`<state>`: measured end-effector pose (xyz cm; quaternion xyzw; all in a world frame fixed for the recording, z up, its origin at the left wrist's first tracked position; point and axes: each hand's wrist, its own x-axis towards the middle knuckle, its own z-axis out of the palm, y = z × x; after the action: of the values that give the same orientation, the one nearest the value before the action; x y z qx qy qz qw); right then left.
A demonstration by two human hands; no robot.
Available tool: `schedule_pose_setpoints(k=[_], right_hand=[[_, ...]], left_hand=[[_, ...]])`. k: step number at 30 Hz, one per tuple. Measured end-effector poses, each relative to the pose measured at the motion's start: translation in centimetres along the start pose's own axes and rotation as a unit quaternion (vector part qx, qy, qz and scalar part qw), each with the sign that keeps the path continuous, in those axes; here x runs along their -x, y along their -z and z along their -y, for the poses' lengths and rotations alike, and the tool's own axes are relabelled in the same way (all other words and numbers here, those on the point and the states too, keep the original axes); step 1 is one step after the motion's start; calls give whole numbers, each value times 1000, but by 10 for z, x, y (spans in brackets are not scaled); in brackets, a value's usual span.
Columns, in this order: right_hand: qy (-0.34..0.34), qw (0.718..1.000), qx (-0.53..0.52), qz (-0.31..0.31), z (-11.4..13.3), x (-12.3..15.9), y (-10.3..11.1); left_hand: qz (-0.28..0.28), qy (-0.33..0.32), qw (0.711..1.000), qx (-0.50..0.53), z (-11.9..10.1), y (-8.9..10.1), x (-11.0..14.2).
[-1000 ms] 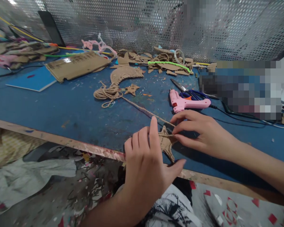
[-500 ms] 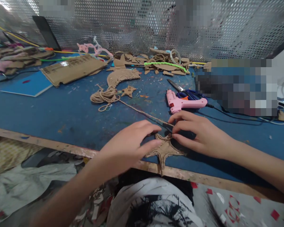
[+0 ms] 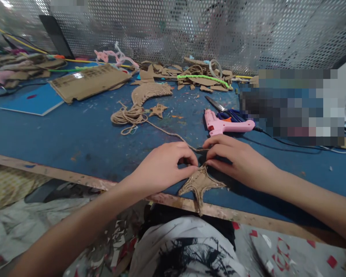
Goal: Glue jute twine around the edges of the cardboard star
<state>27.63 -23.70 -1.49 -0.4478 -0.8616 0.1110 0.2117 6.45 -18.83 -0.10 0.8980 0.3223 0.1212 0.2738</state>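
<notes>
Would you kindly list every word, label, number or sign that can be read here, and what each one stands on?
No text can be quoted with confidence.
Small cardboard star: dark characters, too small to read surely.
Flat cardboard piece: printed marks, too blurred to read.
Scissors: a mark on the blade, too small to read.
Larger star by the hands: no lettering that I can make out.

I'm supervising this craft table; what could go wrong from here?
The pink plastic glue gun lies close to the right hand; if hot, it might cause a burn. One tip of the brown cardboard star reaches the table's worn brown edge, so a bump might bend it. The loosely looped tan twine might tangle.
</notes>
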Motion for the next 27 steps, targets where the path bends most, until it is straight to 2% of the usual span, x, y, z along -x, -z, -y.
schedule_pose_setpoints(k=[6, 14, 16, 19, 24, 27], right_hand=[[-5, 1000, 22, 16, 1, -6, -3], [-22, 999, 20, 29, 2, -8, -4], [-12, 1000, 13, 20, 1, -7, -4], [5, 1000, 3, 14, -1, -7, -4], [15, 999, -29, 10, -4, -8, -2], [15, 999, -41, 4, -5, -9, -2]], left_hand=[[-8, 25, 1000, -3, -3, -4, 0], [-32, 20, 999, -16, -4, -8, 4], [-41, -9, 999, -22, -2, -10, 7], [-59, -89, 992, -64, 2, -15, 13], [-104, -233, 953, -165, 3, -21, 25], [-110, -252, 943, -184, 3, -21, 29]])
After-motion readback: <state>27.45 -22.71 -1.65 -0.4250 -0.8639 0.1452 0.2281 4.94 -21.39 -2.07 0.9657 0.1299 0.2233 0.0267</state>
